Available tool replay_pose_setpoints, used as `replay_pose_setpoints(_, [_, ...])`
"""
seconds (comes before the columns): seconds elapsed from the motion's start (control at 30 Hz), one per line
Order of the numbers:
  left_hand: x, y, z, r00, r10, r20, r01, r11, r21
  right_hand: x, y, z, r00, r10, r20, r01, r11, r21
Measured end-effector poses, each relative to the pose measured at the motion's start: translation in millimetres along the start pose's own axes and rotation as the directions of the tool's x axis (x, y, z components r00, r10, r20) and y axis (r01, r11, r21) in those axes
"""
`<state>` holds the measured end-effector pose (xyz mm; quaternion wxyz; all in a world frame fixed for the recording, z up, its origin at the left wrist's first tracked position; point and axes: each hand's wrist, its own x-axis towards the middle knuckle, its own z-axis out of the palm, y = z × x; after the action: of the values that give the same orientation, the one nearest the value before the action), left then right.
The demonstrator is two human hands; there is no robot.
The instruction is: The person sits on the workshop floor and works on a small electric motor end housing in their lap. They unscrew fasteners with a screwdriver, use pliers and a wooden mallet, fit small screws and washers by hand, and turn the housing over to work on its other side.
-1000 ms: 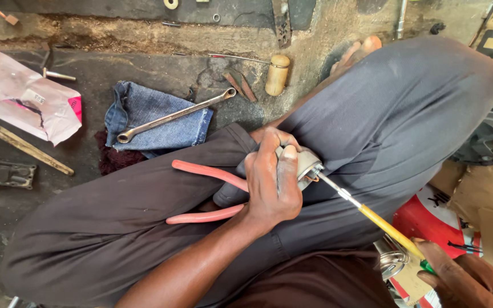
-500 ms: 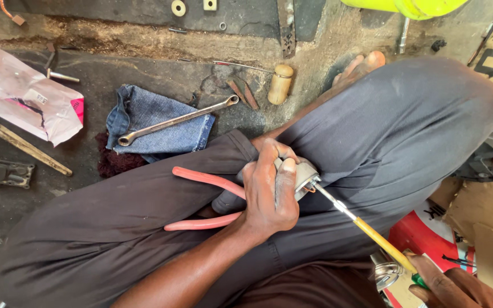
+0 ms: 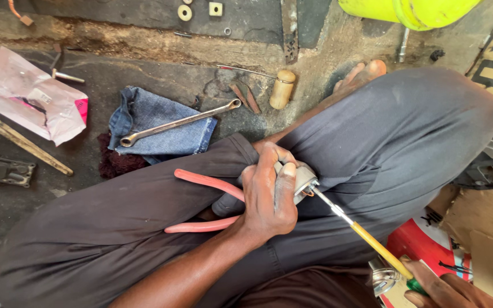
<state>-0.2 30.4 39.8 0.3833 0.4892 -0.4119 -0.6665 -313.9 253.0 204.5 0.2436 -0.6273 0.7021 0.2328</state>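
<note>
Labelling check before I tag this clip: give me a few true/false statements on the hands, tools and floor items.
1. The left hand clasps a small grey metal part on the lap. True.
2. The right hand holds a hammer. False: it holds a screwdriver with a yellow shaft, its tip at the metal part.
3. The red-handled pliers lie on the floor. False: they rest on the lap, under the left hand.
4. A spanner lies on a blue denim cloth. True.
5. A pink bag lies on the floor at the left. True.
</note>
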Motion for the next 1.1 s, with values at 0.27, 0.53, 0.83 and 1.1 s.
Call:
replay_pose_setpoints(0.27, [1,-2,-2,0.999,0.034,-0.002,-0.034,0.999,0.016,-3,32,10,0.985,-0.174,-0.010,0.174,0.985,0.011])
replay_pose_setpoints(0.53, [2,-11,-1,0.997,0.074,-0.001,-0.074,0.987,0.144,29,12,-19,0.901,0.021,0.433,-0.140,0.960,0.244])
replay_pose_setpoints(0.83, [30,-17,-10,0.992,-0.094,-0.080,0.094,0.996,-0.005,66,-7,-52,0.967,0.122,0.226,-0.167,0.967,0.193])
replay_pose_setpoints(1.1, [54,25,-60,0.978,0.059,-0.198,-0.188,0.655,-0.732,147,-124,-111,0.936,-0.114,-0.333,0.228,0.917,0.327])
